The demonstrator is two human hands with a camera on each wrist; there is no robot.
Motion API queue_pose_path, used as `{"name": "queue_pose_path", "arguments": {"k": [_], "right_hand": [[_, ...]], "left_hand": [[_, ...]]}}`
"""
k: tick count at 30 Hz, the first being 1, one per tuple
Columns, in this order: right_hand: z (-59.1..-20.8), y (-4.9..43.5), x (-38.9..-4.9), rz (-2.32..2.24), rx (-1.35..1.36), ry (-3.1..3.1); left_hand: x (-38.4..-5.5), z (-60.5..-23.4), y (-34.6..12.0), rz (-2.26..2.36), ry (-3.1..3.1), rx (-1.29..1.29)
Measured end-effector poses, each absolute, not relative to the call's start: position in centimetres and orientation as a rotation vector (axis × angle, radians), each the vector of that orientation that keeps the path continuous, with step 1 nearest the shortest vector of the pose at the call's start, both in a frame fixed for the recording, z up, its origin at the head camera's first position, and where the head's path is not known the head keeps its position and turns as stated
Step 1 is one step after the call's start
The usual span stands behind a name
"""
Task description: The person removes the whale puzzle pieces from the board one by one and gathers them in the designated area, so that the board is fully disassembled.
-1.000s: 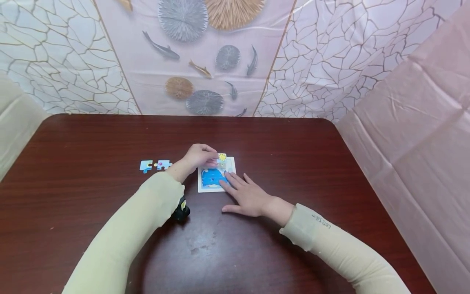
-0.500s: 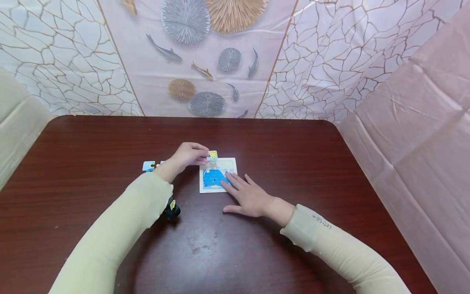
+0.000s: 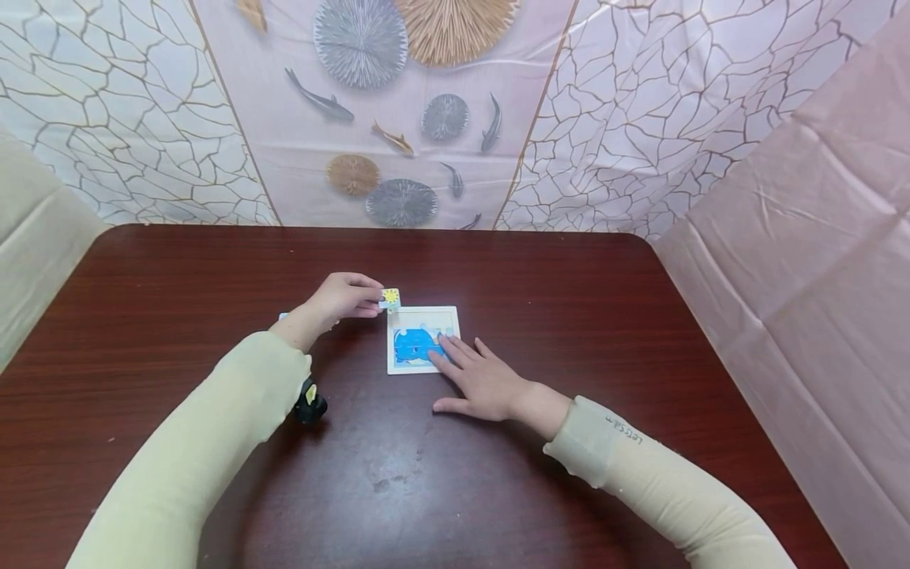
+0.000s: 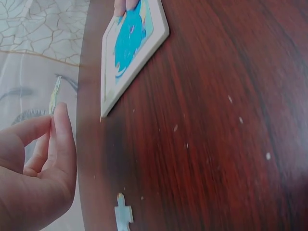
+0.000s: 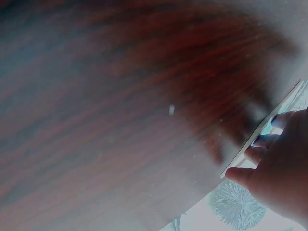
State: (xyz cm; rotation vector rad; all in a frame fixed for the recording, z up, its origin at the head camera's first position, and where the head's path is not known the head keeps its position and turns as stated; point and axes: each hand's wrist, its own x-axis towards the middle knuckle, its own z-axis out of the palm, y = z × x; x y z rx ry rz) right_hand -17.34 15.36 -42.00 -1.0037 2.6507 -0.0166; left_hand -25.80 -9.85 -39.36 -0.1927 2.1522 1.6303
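Observation:
My left hand point(image 3: 344, 296) pinches a puzzle piece point(image 3: 390, 298) with a yellow sun on it, raised just off the far left corner of a white-framed puzzle board point(image 3: 424, 318). In the left wrist view the same puzzle piece point(image 4: 56, 94) shows edge-on between thumb and fingers. A blue whale picture point(image 3: 415, 346) fills the near part of the board, while its far strip is bare and pale. My right hand point(image 3: 486, 383) lies spread with its fingertips on the board's right side; the right wrist view shows the fingers point(image 5: 262, 142) over the board's edge.
A loose puzzle piece point(image 4: 123, 214) lies on the dark wooden table point(image 3: 554, 308) below my left hand; in the head view my forearm mostly hides the loose pieces. A black wrist device point(image 3: 310, 403) sits under my left sleeve. A patterned cloth wall point(image 3: 441, 182) stands behind the table.
My left hand has moved left with the sun piece, from over the board to just beyond its far left corner, uncovering the far strip. My right hand stays on the board.

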Motion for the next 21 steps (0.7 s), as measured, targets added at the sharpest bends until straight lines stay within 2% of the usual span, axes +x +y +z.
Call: {"name": "queue_pose_path", "arguments": {"k": [21], "right_hand": [[-42.2,15.3,-17.4,0.004,-1.005,2.661]], "left_hand": [[-25.6,-40.3,-13.4,1.514,2.233,-0.157]]}}
